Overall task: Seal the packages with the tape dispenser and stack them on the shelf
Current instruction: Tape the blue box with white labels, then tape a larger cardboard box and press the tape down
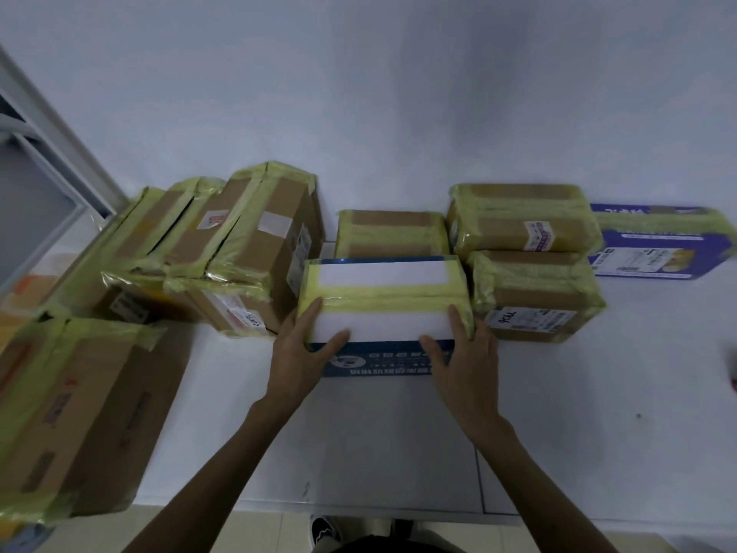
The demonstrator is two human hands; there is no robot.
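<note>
1. Yellow tape point(383, 299) already bands the white-and-blue box point(383, 273), which sits mid-table point(598, 393) with taped brown parcels point(534, 293) close by at 9, 12 and 3 o'clock.
2. Both hands grip its near corners, the left hand point(299, 361) at the box's 7 o'clock and the right hand point(466, 361) at 5, thumbs on top, fingers up the sides.
3. It looks sealed and ready to stack. I'd lift it straight up and level to clear its neighbours.
4. A grey frame point(52, 153) at 10 o'clock may be the shelf. I see no dispenser.
</note>
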